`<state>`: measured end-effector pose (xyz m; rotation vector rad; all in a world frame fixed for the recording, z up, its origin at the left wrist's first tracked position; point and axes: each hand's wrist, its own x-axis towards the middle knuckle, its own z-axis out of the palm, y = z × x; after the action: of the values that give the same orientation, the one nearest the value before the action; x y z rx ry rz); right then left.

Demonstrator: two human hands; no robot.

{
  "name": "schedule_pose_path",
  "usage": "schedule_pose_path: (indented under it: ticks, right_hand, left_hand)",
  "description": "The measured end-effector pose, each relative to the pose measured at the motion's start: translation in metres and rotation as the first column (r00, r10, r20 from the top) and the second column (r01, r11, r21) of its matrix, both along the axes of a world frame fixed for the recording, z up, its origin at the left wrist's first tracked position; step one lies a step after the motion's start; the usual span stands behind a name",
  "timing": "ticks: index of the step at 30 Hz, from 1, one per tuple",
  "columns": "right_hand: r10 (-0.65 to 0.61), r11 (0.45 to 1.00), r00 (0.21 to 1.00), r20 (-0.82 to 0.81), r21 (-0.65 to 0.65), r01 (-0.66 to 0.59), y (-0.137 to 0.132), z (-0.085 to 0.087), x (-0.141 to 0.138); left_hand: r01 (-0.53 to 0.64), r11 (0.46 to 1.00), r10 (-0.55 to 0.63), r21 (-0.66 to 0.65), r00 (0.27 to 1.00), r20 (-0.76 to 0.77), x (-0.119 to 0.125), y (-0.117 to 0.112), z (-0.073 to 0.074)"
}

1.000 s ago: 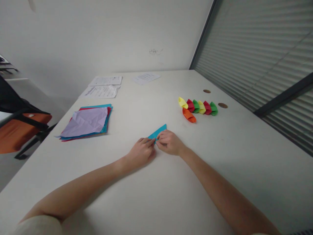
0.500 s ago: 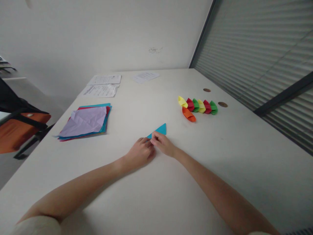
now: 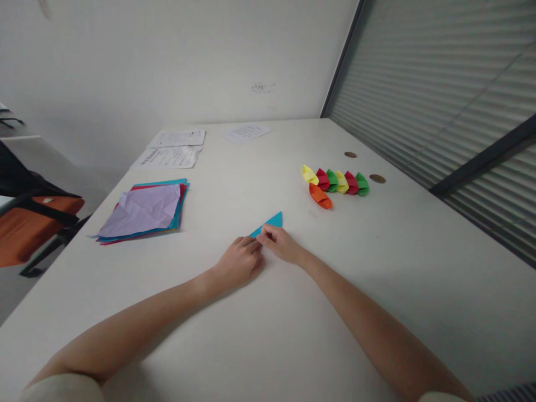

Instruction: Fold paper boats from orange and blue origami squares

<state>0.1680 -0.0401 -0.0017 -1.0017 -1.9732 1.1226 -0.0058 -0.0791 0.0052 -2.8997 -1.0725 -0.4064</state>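
A blue piece of folded paper point(image 3: 274, 220) lies on the white table, its pointed end showing beyond my fingers. My left hand point(image 3: 242, 259) rests on the table at the paper's near left edge, its fingers curled and pressed on it. Close against it, my right hand point(image 3: 278, 242) has its fingers closed on the same paper from the right. The two hands cover the near part of the paper, so its full shape is hidden.
Coloured sheets with a crumpled purple sheet point(image 3: 142, 211) on top lie at left. A row of folded paper pieces point(image 3: 341, 182), with an orange piece point(image 3: 320, 196) before it, sits at right. Printed papers point(image 3: 171, 157) lie farther back. Window blinds point(image 3: 439, 95) border the right side.
The whole view has shifted slightly. Both hands stay on the blue paper in nearly the same pose, with only a tiny movement of the right fingers.
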Motion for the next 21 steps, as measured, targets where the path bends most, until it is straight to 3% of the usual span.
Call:
schedule_pose_path:
  ticks: [7, 11, 15, 18, 21]
  right_hand:
    - [-0.056, 0.998, 0.998, -0.008, 0.003, 0.056, 0.011, -0.001, 0.010]
    - [-0.106, 0.989, 0.975, -0.197, -0.119, 0.083, 0.016, -0.002, 0.014]
    - [-0.161, 0.956, 0.873, -0.460, -0.294, 0.021, 0.022, -0.005, 0.018]
    - [-0.184, 0.950, 0.814, -0.550, -0.313, 0.004, 0.023, -0.005, 0.017]
    - [-0.145, 0.961, 0.828, -0.542, -0.277, -0.013, 0.019, -0.003, 0.012]
  left_hand:
    - [0.019, 1.000, -0.019, 0.010, 1.000, 0.013, -0.001, 0.000, 0.000]
    - [0.013, 1.000, -0.013, -0.004, 0.999, 0.048, -0.001, 0.000, -0.001]
    - [-0.012, 0.999, 0.015, -0.046, 0.997, 0.076, -0.002, 0.000, 0.000]
    - [-0.011, 0.999, 0.013, -0.044, 0.999, 0.052, -0.002, -0.001, 0.000]
    - [-0.009, 0.999, 0.010, -0.036, 0.999, 0.035, -0.002, -0.001, 0.000]
